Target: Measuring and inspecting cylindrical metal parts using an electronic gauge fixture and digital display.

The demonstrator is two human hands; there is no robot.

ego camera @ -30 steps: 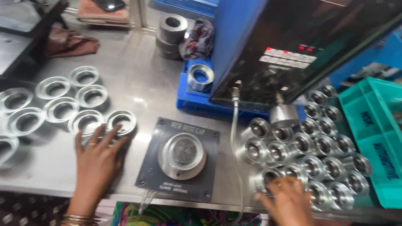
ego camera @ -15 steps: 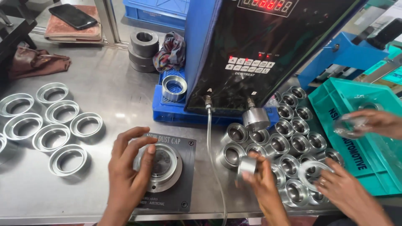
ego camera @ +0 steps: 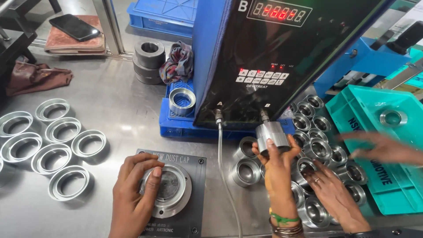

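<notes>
Bare steel table [ego camera: 110, 105] between ring group [ego camera: 48, 145] and blue machine [ego camera: 273, 57]; right side crowded: cylinders [ego camera: 321, 150], co-worker's hands [ego camera: 335, 194].

I am counting six thin, flat silver metal rings [ego camera: 58, 156] lying loose on the steel table to my left, and a seventh is sitting on the round fixture [ego camera: 169, 190] under my left hand [ego camera: 132, 194]. One wider silver ring [ego camera: 182, 100] is resting on the blue plastic base. Two dark grey steel collars [ego camera: 150, 59] are standing stacked behind it. To my right, shiny cup-shaped metal housings [ego camera: 246, 171] are crowding together; I am making out roughly fifteen, some hidden by hands. One more housing [ego camera: 393, 118] is lying in the teal plastic crate [ego camera: 374, 103]. Four hands are showing: my two and two of another person [ego camera: 337, 196].
</notes>
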